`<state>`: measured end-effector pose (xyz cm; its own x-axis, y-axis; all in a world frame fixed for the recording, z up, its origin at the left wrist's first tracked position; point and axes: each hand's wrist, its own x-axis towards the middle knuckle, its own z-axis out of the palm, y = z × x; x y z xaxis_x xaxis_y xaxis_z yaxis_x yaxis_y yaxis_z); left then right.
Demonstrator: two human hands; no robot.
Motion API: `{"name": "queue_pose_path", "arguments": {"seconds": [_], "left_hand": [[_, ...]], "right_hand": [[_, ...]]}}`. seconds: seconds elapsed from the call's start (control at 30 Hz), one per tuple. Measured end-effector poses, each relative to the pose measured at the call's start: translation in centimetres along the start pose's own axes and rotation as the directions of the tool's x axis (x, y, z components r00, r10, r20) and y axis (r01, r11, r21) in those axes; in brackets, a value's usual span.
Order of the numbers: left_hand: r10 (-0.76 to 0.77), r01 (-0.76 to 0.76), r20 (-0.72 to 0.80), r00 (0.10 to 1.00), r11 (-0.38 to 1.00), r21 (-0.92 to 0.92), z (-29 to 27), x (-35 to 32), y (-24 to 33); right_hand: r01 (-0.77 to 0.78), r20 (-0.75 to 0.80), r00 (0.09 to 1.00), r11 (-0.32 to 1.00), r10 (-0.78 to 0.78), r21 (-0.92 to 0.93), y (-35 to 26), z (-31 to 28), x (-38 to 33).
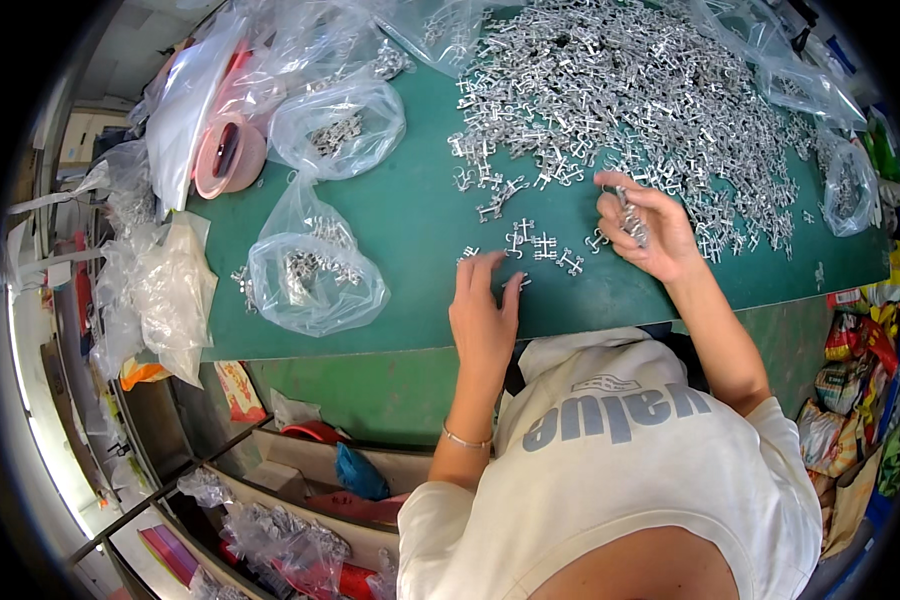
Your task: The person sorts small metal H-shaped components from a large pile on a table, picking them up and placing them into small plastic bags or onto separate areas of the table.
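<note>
My right hand (655, 235) is raised a little over the table, its fingers curled round several small silver metal clips (630, 218) in a short stack. Low over the near edge of the green table, my left hand (482, 305) has its thumb and fingers apart. Small metal pieces lie right by its fingertips; whether it touches any of them I cannot tell. Between the two hands a few loose metal clips (544, 247) lie scattered. Beyond them spreads a large heap of the same metal clips (620, 90).
Clear plastic bags (315, 285) with metal clips in them stand on the left of the green table (420, 200). A pink tape roll (230, 155) sits farther left. Below the table is an open drawer (370, 455); colourful packages (840, 385) are stacked at the right.
</note>
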<state>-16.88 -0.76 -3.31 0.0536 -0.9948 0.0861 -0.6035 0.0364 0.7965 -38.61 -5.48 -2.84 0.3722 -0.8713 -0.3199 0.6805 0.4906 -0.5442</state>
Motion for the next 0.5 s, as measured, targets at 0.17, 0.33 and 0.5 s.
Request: {"name": "queue_pose_path", "arguments": {"seconds": [0.17, 0.33, 0.5], "left_hand": [[0.171, -0.14, -0.107, 0.979, 0.958, 0.249, 2.1, 1.4, -1.3], [0.033, -0.026, -0.043, 0.999, 0.988, 0.151, 1.5, 1.3, -1.7], [-0.013, 0.015, -0.021, 1.0, 0.994, 0.11, 1.4, 1.0, -1.3]], "right_hand": [[-0.001, -0.05, 0.998, 0.711, -0.048, -0.704, 2.3, 0.7, 0.9], [0.199, 0.178, 0.923, 0.026, -0.342, -0.98, 2.7, 2.6, 1.5], [0.306, 0.394, 0.903, -0.391, -0.169, -0.868, 4.7, 2.6, 2.9]]}}
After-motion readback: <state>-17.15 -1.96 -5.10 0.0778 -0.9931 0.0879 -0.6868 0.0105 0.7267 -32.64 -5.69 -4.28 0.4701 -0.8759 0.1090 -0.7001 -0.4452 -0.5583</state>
